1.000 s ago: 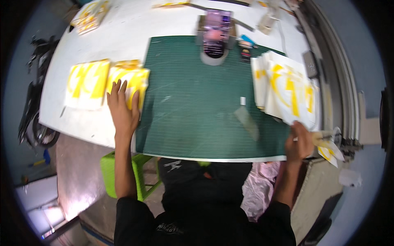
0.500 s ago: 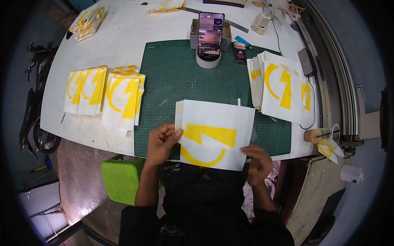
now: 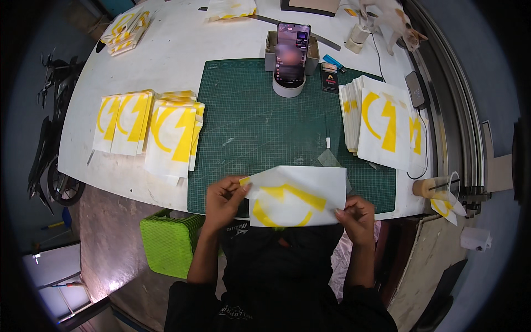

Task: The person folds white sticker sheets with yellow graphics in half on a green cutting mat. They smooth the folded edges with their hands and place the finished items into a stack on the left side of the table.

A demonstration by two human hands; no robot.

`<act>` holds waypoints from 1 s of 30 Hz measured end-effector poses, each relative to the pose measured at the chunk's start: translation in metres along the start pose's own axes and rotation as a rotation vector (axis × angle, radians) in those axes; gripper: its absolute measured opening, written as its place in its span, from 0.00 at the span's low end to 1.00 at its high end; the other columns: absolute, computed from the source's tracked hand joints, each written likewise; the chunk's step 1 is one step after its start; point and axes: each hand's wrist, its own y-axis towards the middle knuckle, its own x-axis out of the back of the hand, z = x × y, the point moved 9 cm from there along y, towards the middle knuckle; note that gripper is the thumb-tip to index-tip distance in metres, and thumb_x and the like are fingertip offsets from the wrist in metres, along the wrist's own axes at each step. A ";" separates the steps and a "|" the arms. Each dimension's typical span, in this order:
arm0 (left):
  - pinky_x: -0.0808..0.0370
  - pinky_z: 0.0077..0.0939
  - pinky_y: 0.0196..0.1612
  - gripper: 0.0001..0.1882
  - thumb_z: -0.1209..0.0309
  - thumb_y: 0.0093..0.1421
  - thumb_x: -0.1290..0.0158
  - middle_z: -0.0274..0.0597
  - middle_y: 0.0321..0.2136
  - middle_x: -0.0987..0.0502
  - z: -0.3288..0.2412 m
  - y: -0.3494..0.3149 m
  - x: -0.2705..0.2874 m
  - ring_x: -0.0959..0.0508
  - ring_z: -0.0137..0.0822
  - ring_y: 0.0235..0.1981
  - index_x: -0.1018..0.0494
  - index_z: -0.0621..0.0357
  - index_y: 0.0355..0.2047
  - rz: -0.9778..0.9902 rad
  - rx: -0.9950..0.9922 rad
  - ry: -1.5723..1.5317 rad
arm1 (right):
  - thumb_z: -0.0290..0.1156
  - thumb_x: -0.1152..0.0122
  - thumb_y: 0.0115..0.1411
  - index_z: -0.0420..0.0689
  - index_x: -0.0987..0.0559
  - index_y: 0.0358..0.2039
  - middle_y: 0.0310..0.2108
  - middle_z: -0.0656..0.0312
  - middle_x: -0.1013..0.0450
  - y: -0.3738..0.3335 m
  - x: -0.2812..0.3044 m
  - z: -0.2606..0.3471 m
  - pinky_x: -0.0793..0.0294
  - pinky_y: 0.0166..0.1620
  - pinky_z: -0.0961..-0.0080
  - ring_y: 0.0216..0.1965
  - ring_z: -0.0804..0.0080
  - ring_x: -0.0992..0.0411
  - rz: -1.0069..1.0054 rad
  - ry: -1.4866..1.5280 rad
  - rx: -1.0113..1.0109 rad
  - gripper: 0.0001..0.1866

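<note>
A white sheet with a yellow bolt and arc design (image 3: pixel 298 185) is held up over the near edge of the green cutting mat (image 3: pixel 249 133). My left hand (image 3: pixel 224 202) is closed, pinching the sheet's left edge between thumb and fingers. At the right edge, my right hand (image 3: pixel 358 218) also pinches the sheet near its lower corner. The sheet is tilted and bowed, its far left corner slanting. Similar printed sheets lie in a stack (image 3: pixel 387 122) at the mat's right side, and more in piles (image 3: pixel 171 133) (image 3: pixel 124 124) on the left.
A phone (image 3: pixel 291 52) stands on a white round holder at the mat's far edge, beside a dark pack (image 3: pixel 329 77) and a blue lighter (image 3: pixel 334 62). A cat (image 3: pixel 395 25) is at the far right. A drink cup (image 3: pixel 434 187) stands right; a green basket (image 3: pixel 166 243) is below the table.
The sheet has tipped, its far edge coming down and its surface bending. My right hand, loosely at the sheet's edge before, now grips it. The cat shows more fully.
</note>
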 end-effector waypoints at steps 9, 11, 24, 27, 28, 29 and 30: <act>0.20 0.23 0.45 0.08 0.76 0.69 0.41 0.44 0.38 0.13 -0.017 -0.013 -0.015 0.17 0.26 0.40 0.18 0.69 0.45 0.307 0.012 0.216 | 0.25 0.35 0.66 0.37 0.33 0.70 0.65 0.54 0.29 0.015 -0.067 -0.042 0.37 0.71 0.59 0.68 0.59 0.32 0.371 0.276 -0.371 0.33; 0.21 0.23 0.45 0.08 0.77 0.69 0.42 0.44 0.39 0.13 -0.009 -0.012 -0.002 0.17 0.26 0.40 0.18 0.69 0.46 0.192 0.040 0.047 | 0.27 0.36 0.68 0.37 0.34 0.70 0.65 0.52 0.29 0.011 -0.073 -0.064 0.37 0.70 0.57 0.67 0.58 0.32 0.355 0.482 -0.497 0.32; 0.21 0.23 0.47 0.17 0.75 0.69 0.41 0.46 0.46 0.18 -0.058 -0.042 0.025 0.18 0.28 0.44 0.27 0.68 0.57 -0.368 -0.266 0.105 | 0.39 0.39 0.68 0.42 0.42 0.75 0.72 0.45 0.39 -0.001 -0.074 -0.071 0.34 0.68 0.44 0.70 0.49 0.36 0.717 0.639 -0.163 0.39; 0.23 0.20 0.45 0.21 0.71 0.71 0.42 0.44 0.43 0.18 -0.053 -0.041 -0.004 0.20 0.26 0.43 0.30 0.67 0.60 -0.160 -0.034 0.114 | 0.48 0.43 0.71 0.40 0.44 0.75 0.73 0.46 0.40 0.006 -0.079 -0.086 0.33 0.68 0.45 0.71 0.49 0.36 0.713 0.849 -0.330 0.41; 0.25 0.18 0.41 0.16 0.71 0.72 0.43 0.39 0.39 0.17 -0.051 -0.039 -0.010 0.21 0.22 0.38 0.25 0.68 0.55 -0.108 0.015 0.134 | 0.52 0.47 0.72 0.39 0.44 0.75 0.73 0.46 0.40 0.011 -0.093 -0.062 0.34 0.68 0.46 0.71 0.49 0.36 0.749 0.756 -0.265 0.42; 0.25 0.19 0.41 0.14 0.70 0.71 0.42 0.38 0.38 0.17 -0.045 -0.037 -0.012 0.21 0.22 0.37 0.23 0.67 0.52 -0.068 0.081 0.104 | 0.56 0.50 0.74 0.38 0.45 0.75 0.73 0.46 0.41 0.016 -0.109 -0.038 0.34 0.69 0.47 0.71 0.49 0.36 0.786 0.667 -0.203 0.42; 0.25 0.21 0.41 0.12 0.70 0.71 0.42 0.37 0.37 0.17 -0.035 -0.037 -0.012 0.21 0.22 0.36 0.21 0.66 0.49 -0.028 0.148 0.074 | 0.58 0.54 0.75 0.37 0.45 0.75 0.73 0.46 0.40 0.018 -0.106 -0.041 0.35 0.69 0.47 0.70 0.50 0.36 0.742 0.619 -0.259 0.42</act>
